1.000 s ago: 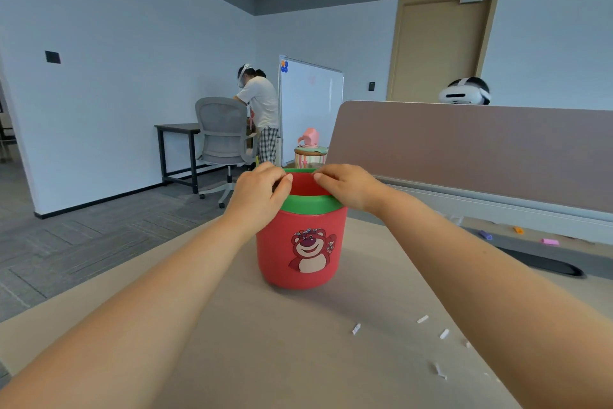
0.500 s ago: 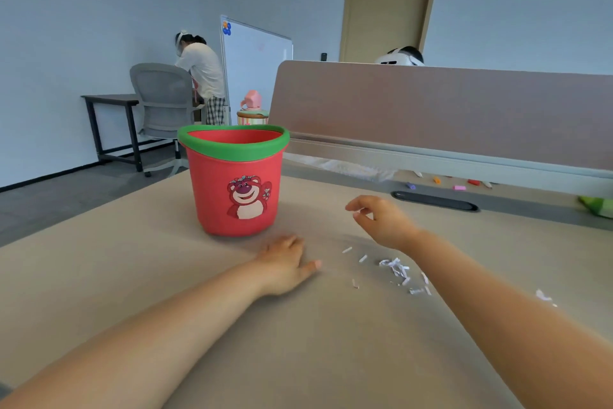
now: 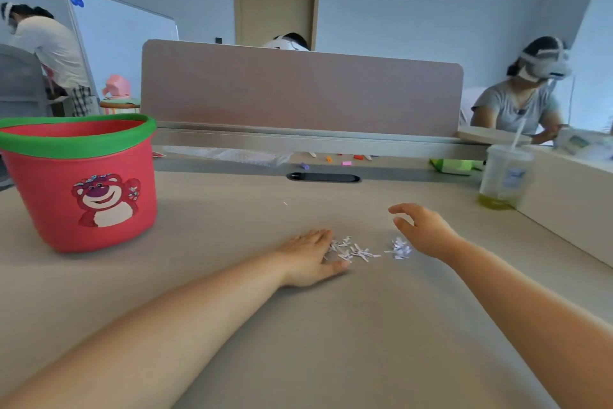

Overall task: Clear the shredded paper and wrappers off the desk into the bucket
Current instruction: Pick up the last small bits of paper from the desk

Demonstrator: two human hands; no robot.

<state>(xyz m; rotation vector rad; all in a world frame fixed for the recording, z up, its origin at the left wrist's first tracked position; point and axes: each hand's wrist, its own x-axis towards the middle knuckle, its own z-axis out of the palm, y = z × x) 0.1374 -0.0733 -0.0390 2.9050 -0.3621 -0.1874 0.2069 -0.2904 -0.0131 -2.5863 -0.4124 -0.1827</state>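
A red bucket point(image 3: 89, 196) with a green rim and a bear picture stands upright on the beige desk point(image 3: 331, 342), at the left. A small heap of white shredded paper point(image 3: 355, 250) lies mid-desk, with a second clump point(image 3: 399, 248) just to its right. My left hand point(image 3: 310, 256) lies flat on the desk, fingers straight, touching the heap's left edge. Just right of the clump, my right hand point(image 3: 421, 229) hovers with fingers loosely curved and holding nothing.
Along the desk's far edge, under the pink divider point(image 3: 298, 90), lie clear plastic wrap point(image 3: 232, 154), small coloured scraps point(image 3: 345, 161) and a green wrapper point(image 3: 454, 166). A plastic cup with a straw point(image 3: 502, 176) stands at the right by a low ledge. Other people sit nearby.
Both hands left the bucket's rim and came down to the desk. My left hand slid right, pushing the scattered shreds into a heap. The view swung right, so the bucket is now at the left.
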